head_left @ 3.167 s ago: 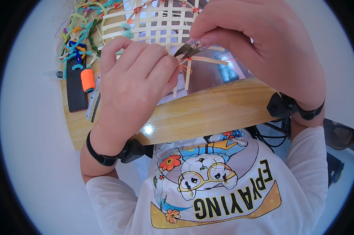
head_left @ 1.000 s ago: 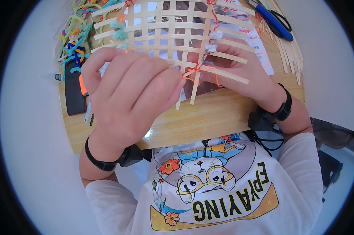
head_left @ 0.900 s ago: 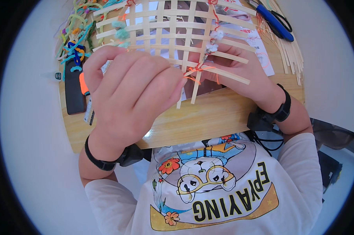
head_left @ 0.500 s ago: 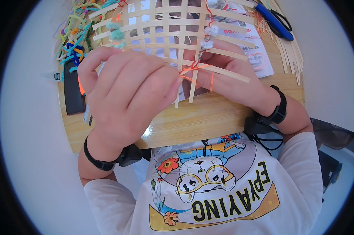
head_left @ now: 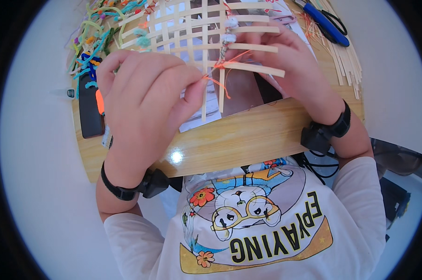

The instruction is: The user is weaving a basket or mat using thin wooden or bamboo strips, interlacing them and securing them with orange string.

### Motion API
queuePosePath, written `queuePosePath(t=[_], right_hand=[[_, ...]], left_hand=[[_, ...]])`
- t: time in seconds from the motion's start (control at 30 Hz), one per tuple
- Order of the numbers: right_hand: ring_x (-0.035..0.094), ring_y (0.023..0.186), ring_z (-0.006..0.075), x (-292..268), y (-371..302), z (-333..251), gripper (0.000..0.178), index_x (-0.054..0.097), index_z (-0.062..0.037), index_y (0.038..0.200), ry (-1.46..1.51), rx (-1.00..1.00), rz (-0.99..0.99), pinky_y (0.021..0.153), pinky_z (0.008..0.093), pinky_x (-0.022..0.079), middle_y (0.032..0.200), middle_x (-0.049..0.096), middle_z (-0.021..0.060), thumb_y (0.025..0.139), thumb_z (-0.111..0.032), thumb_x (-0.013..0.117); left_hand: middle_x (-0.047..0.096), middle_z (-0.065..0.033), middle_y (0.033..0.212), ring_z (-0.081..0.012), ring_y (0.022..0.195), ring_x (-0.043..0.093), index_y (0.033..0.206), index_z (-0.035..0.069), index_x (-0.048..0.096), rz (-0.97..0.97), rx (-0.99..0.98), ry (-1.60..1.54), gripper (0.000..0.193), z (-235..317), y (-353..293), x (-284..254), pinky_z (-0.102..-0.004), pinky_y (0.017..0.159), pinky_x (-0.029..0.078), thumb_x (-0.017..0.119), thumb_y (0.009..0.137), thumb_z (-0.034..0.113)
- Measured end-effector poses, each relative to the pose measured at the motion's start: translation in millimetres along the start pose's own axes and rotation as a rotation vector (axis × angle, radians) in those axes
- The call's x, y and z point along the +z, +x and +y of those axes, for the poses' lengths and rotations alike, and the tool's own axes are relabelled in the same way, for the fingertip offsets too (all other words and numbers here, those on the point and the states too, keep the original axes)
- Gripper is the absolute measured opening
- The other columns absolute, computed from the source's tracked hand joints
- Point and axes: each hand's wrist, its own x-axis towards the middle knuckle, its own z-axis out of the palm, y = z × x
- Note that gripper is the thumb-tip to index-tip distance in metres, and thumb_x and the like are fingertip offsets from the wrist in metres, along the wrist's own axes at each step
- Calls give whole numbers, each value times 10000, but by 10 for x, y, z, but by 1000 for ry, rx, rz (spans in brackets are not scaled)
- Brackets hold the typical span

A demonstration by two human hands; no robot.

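Observation:
A lattice of woven pale bamboo strips [head_left: 198, 48] is in front of me, its near strip ends sticking out free. Orange thread [head_left: 214, 80] is knotted round the crossing of strips at its near right corner. My left hand [head_left: 148, 93] pinches one length of this thread between thumb and forefinger, beside a strip end. My right hand [head_left: 290, 63] is curled behind the strip ends at the right, where another length of thread reaches its fingers; its fingertips are partly hidden. White fuzzy pipe cleaner [head_left: 230, 38] wraps the right-hand strip, and mint-green pipe cleaner [head_left: 142, 41] the left side.
Printed sheets [head_left: 199, 119] lie beneath the lattice on the wooden table [head_left: 239, 130]. Coloured pipe cleaners [head_left: 92, 39] are heaped at the far left, above a dark phone [head_left: 90, 109]. Blue-handled pliers [head_left: 330, 28] and loose bamboo strips [head_left: 348, 58] lie at the far right.
The lattice has shifted left. My right hand has moved right and up, away from the knot; the thread loop round its thumb is gone, and the knot looks tighter.

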Motion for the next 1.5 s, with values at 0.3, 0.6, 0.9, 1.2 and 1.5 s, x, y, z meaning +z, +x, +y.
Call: queuePosePath(t=[0.3,0.6,0.9,1.2,1.5], right_hand=[[620,1019,233,-183,-251,-153,67,469,-60,743,-420,-140,-120,807,319,494,1111,629,189,772,-4,493],[613,958,253,-191,-558,-380,45,440,-34,698,-595,-364,-371,800,338,465,1042,632,178,676,-16,474],[600,803,197,-243,-435,-440,139,607,10,900,-1337,-198,131,736,286,474,915,641,84,854,-117,643],[574,768,60,101,-152,-85,158,646,-10,998,-371,-21,43,704,239,485,843,640,6,871,-105,648],[577,779,77,45,-203,-58,114,598,-26,974,-368,-24,44,702,225,480,879,606,1,882,-77,643]], left_hand=[[609,13,744,-162,724,568,752,109,624,-14,-59,1,155,-117,-16,80,-297,774,374,748,681,49],[608,11,746,-163,718,563,755,106,629,-70,-108,20,144,-104,-28,97,-296,791,375,743,686,52],[617,12,754,-161,726,569,761,107,638,-14,-14,46,159,-24,1,58,-288,797,369,753,670,45],[616,3,761,-168,733,569,779,105,637,-40,0,29,165,25,27,28,-293,794,366,756,676,55],[606,12,764,-168,738,576,772,116,623,-40,1,41,174,-4,11,52,-315,806,378,756,671,70]])
